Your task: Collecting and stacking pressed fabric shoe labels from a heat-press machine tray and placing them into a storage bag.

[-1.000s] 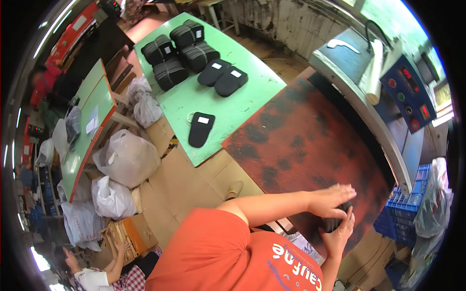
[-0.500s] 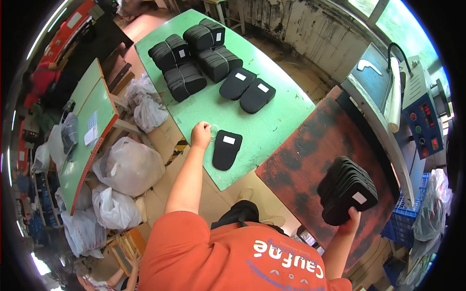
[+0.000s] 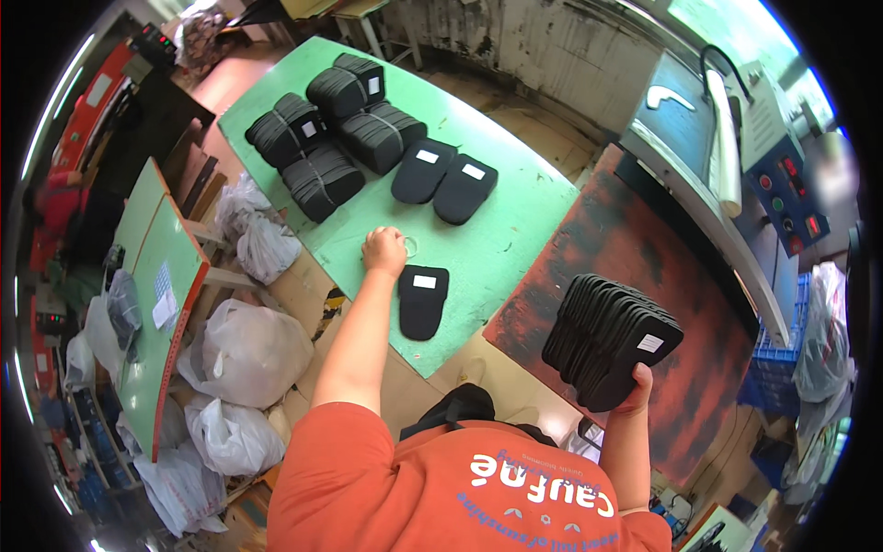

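Stack (image 3: 602,336) in right hand (image 3: 633,394), fanned over red bed (image 3: 589,221).
Right fingers grasp its near end; a firm, even squeeze should stop it splaying. Left hand (image 3: 384,251) at pale loop (image 3: 413,247) on green counter (image 3: 515,248), fingers curled; can't tell if they hold it.

Orange-red T-shirt (image 3: 441,488) above a black lower garment (image 3: 467,406)
White and blue lettering (image 3: 543,486) with a small flower shape (image 3: 545,520) marks the shirt; wide short sleeves (image 3: 333,451) are plain; left hand (image 3: 384,250) and right hand (image 3: 635,391) are bare.
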Available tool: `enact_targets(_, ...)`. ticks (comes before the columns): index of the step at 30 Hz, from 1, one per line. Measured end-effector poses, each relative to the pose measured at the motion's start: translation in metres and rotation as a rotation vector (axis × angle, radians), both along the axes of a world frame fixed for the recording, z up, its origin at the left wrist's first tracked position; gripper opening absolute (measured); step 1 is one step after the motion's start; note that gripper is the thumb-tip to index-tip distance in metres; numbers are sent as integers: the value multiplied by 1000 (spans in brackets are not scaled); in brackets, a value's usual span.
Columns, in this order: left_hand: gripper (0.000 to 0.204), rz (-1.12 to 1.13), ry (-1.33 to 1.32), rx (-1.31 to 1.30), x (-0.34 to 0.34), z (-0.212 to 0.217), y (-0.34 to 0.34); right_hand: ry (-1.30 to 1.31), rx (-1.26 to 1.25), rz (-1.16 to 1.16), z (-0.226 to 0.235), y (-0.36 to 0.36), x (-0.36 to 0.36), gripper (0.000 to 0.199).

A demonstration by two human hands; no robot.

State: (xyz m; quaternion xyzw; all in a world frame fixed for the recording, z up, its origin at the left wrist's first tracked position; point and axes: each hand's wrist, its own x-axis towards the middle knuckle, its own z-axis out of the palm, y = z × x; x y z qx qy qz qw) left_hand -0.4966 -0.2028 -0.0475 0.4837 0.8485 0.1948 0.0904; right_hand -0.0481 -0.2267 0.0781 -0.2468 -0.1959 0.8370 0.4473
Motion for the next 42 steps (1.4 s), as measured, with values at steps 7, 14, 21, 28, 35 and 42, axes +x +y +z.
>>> enact_targets(7, 6, -445, -564, 363, 115, 91, 5, 163, -10, -44, 5, -14, 9, 61)
enact_targets(14, 9, -588, -1797, 71, 307, 181, -1, 399, 89, -78, 29, -33, 49, 61)
enact_targets(21, 32, -1077, -1946, -782, 426, 122, -43, 681, 200, -579, 73, -151, 191, 62)
enact_targets(28, 25, -975, -2203, -1090, 586, 171, -74, 97, -9, -1015, 81, -301, 325, 63)
enact_targets(35, 34, -2682, 84, -606, 714, 251, -213, -1204, 22, -776, 73, -392, 391, 88)
enact_targets(42, 38, -2663, -685, -308, 749, 176, -298, -577, -146, -1780, 13, -566, 385, 87)
